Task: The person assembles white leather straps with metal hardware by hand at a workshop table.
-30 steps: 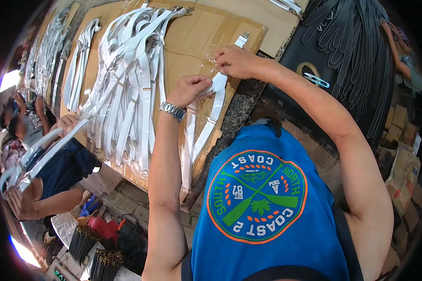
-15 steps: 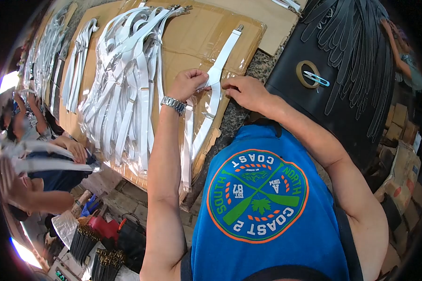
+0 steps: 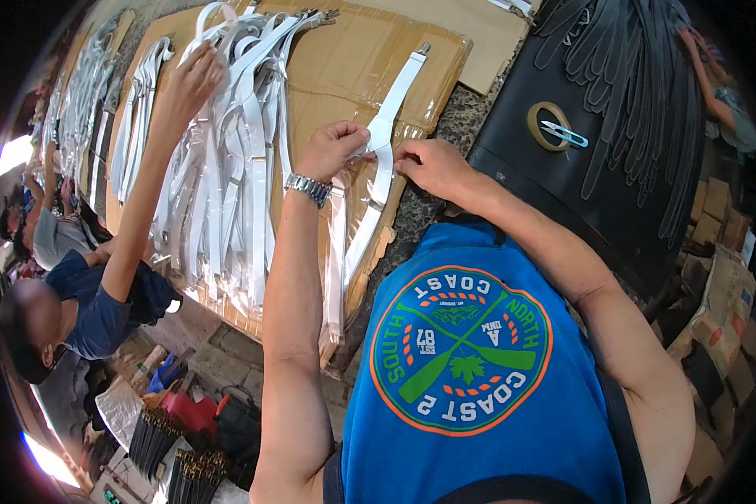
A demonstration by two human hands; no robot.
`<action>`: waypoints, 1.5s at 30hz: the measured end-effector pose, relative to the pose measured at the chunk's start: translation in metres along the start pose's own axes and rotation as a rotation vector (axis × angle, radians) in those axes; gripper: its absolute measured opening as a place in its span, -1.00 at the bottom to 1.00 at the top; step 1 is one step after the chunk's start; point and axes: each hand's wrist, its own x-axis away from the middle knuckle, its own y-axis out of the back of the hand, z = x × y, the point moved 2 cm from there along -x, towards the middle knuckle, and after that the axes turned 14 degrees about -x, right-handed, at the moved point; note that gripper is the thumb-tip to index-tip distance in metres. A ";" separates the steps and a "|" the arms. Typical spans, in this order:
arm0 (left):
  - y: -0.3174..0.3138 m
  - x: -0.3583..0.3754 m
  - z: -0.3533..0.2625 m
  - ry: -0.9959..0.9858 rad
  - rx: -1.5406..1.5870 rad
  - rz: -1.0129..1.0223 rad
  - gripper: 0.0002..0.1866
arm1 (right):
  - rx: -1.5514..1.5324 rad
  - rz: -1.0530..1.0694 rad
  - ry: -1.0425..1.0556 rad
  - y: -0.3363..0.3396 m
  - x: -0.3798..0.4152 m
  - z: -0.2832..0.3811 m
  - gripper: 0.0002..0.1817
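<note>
A pair of white suspenders (image 3: pixel 400 91), Y-shaped with a metal clip at the upper end, lies over a cardboard sheet (image 3: pixel 332 76). My left hand (image 3: pixel 334 149), with a metal watch on its wrist, pinches the left edge of the joining patch where the straps meet. On the other side, my right hand (image 3: pixel 433 168) has curled fingers close together at the patch's right edge; whether they hold the strap or film there cannot be made out. Clear plastic film glints under and around the straps. Left of my hands lies a large pile of white suspenders (image 3: pixel 239 160).
A co-worker's raised hand (image 3: pixel 200 76) holds a white strap over the pile. To the right, a black surface (image 3: pixel 512 168) carries a tape roll (image 3: pixel 532 139), blue-handled thread snips (image 3: pixel 573 135) and many black straps (image 3: pixel 622 92). Cardboard boxes (image 3: pixel 718 302) stand at far right.
The co-worker at left has swung an arm up and across to the suspenders pile, carrying a white strap. My hands stay at the patch, with my right hand slightly closer to it.
</note>
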 end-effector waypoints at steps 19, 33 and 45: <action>-0.006 0.010 -0.005 0.035 -0.033 0.051 -0.79 | 0.227 -0.039 0.257 0.014 -0.011 0.024 -0.86; -0.017 0.010 -0.006 0.019 -0.054 -0.013 -0.79 | 0.051 0.099 0.010 0.008 -0.020 0.010 -0.82; -0.015 0.010 -0.010 -0.023 -0.115 0.062 -0.78 | 0.229 0.030 0.158 0.011 -0.018 0.025 -0.82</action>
